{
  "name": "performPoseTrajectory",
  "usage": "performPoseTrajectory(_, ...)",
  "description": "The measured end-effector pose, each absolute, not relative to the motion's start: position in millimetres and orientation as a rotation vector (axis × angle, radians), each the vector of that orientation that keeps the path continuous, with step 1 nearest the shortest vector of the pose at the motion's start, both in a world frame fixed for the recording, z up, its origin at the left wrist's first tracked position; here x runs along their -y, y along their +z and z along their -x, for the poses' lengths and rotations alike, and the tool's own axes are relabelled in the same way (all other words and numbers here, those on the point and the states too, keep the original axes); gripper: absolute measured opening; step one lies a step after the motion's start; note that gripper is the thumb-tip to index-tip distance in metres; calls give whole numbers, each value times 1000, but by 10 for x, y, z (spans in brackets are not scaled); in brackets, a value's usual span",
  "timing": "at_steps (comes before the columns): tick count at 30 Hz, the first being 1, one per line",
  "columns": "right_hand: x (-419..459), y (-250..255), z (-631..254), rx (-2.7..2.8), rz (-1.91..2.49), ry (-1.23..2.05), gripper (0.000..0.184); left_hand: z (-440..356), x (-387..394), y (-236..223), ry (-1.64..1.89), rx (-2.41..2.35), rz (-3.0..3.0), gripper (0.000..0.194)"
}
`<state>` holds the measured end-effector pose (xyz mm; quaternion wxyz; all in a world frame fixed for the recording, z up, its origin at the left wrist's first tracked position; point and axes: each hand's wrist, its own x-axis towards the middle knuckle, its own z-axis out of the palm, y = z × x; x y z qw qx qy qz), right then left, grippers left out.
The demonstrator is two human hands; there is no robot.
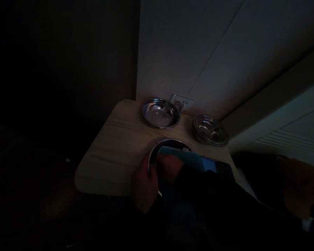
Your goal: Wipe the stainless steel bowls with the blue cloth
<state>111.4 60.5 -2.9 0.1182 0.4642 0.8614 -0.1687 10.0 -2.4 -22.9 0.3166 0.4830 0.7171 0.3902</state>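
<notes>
In the dim head view, a metal bowl [154,153] is at the near side of a small wooden table. My left hand [145,186] is closed round its left rim, with the thumb over the edge. My right hand [170,167] is curled inside the bowl, closed against a teal cloth [184,152] that spreads over the bowl's right side. Darkness hides the fingertips of my right hand and the bowl's bottom. My dark sleeve covers the near right part of the table.
Toward the wall on the wooden table [115,150] sit a shiny metal bowl [161,113] and, to its right, a stack of metal bowls [210,130]. A wall socket [181,101] with a plug is just behind them. An orange-brown thing [300,184] shows dimly at the right.
</notes>
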Motion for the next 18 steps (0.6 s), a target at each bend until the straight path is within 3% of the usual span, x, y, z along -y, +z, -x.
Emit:
performPoseTrajectory(7, -653, -11, -1089, -2499, -1418, -427, 25, -108, 33, -223, 1014, -1888, -1283, 40)
performPoseTrajectory(13, -488, 6, -1148, -2542, -1203, -514, 20, -127, 32, -215, 993, -1948, -1265, 39)
performPoseTrajectory(18, -705, -22, -1104, -2529, -1332, -394, 25, -111, 25, -224, 1022, -1911, -1289, 40)
